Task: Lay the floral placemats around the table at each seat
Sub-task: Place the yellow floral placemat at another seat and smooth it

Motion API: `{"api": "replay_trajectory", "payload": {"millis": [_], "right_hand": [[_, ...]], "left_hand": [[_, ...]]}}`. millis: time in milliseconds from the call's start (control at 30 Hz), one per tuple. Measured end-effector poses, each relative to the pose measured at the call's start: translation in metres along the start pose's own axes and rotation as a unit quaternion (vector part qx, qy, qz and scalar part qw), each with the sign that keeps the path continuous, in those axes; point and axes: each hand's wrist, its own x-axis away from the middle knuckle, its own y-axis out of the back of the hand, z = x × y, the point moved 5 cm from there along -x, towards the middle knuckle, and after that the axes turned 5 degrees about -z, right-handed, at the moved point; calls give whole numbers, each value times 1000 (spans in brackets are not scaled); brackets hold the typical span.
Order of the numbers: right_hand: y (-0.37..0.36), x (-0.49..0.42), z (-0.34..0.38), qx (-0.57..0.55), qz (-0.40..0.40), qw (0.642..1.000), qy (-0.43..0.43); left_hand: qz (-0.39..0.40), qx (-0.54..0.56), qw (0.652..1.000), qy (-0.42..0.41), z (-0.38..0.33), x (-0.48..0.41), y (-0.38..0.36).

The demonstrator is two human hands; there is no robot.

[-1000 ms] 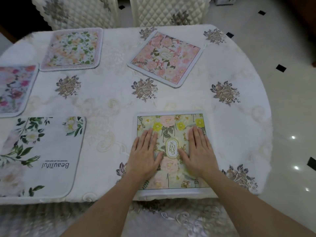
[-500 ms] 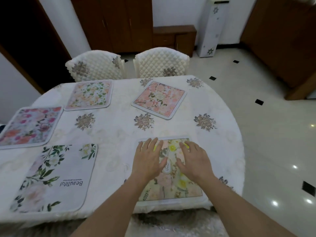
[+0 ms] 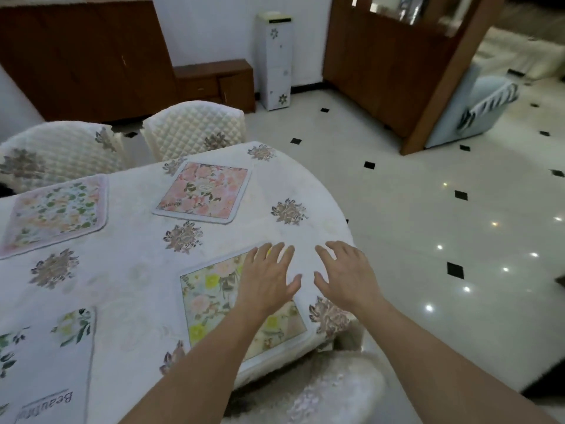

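Observation:
A yellow-and-pink floral placemat (image 3: 214, 301) lies flat at the near edge of the table (image 3: 137, 270). My left hand (image 3: 267, 280) hovers over its right part, fingers spread, holding nothing. My right hand (image 3: 347, 276) is spread open to the right of the mat, over the bare tablecloth near the table's rim. A pink floral placemat (image 3: 203, 192) lies at the far side. A green-and-peach placemat (image 3: 56, 209) lies at the far left. A white leafy placemat (image 3: 46, 371) marked "Beautiful" lies at the near left.
Two quilted white chairs (image 3: 195, 127) stand behind the table. A padded seat (image 3: 330, 390) sits just below the near edge. Polished tile floor (image 3: 428, 224) spreads to the right. Dark wood cabinets (image 3: 85, 56) and a white floor unit (image 3: 275, 56) line the back wall.
My hands have come off the yellow placemat, shifting right and spreading. The view has swung up and to the right, so the leftmost pink mat has left the frame.

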Motion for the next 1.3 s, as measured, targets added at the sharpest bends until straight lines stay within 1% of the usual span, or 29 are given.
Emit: {"api": "replay_trajectory", "payload": {"millis": [233,400,667,833,1067,1300], "right_hand": [[17,27,-96,36,-20,995,-93],[15,42,-179,31,-18,988,-148],[3,32,-352,26,-11,985,-169],[4,13,-431,6,-10,986,-168],[7,-30,-487,-13,-24,988,-149],[-8,-99,-510,-26,-18,994,-107]], "left_hand": [[-7,23,997,-75,-77,-54,-12],[-3,35,993,-112,-150,-99,-31],[21,23,992,-121,-272,-192,-79],[31,17,994,-100,-336,-250,-99],[28,-1,997,-74,-367,-306,-107],[31,-21,998,-40,-353,-361,-125]]}}
